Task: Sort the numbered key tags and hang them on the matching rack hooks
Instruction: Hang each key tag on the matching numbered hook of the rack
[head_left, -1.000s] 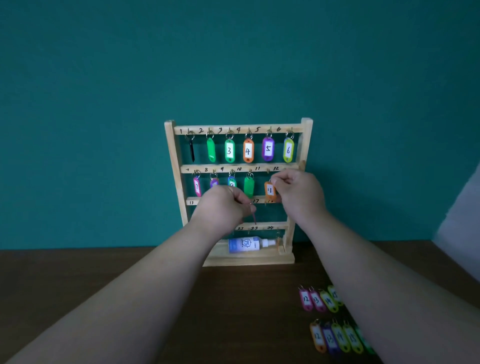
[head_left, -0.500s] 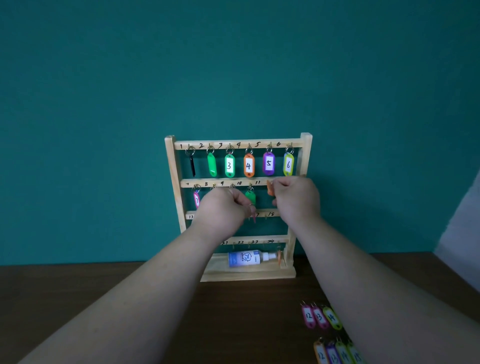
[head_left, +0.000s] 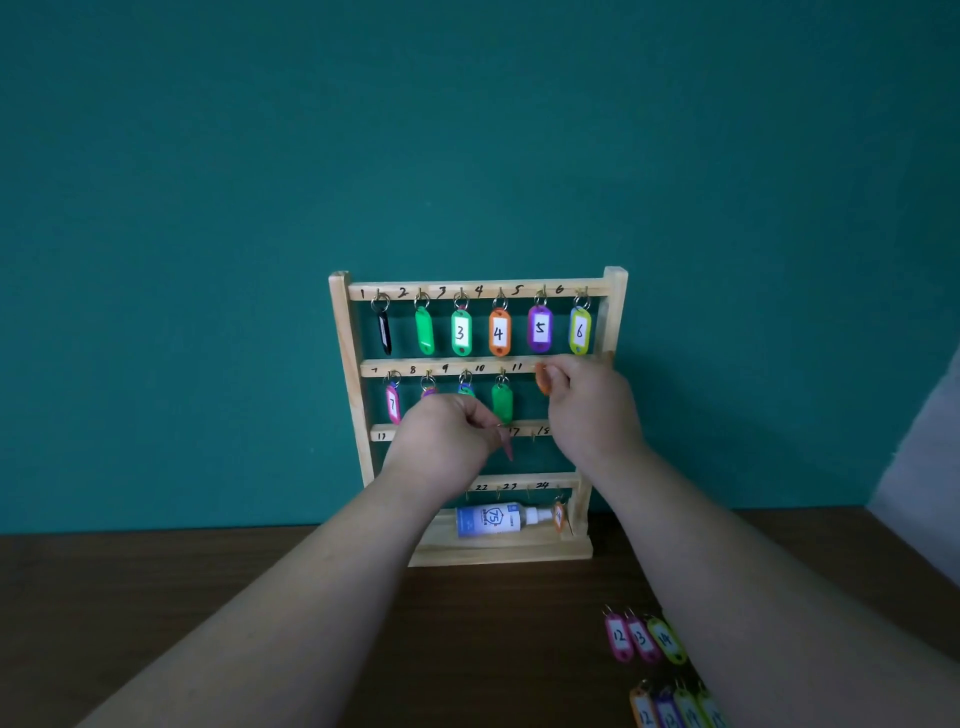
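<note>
Orange oval plastic key tag (head_left: 543, 379) up at the wooden rack (head_left: 351, 364)!
Right hand (head_left: 592, 410) pinched it roughly upright, at the hand's 10 o'clock; left hand (head_left: 447, 441) pinched a slim pink tag (head_left: 508, 449) pointing to 6.

Pale wooden rack (head_left: 347, 364), glossy plastic tags (head_left: 499, 332)

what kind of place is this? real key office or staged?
Probably a staged tabletop setup: one small wooden key rack on a dark table against a plain teal wall, numbered tags laid in rows on the table.
</note>
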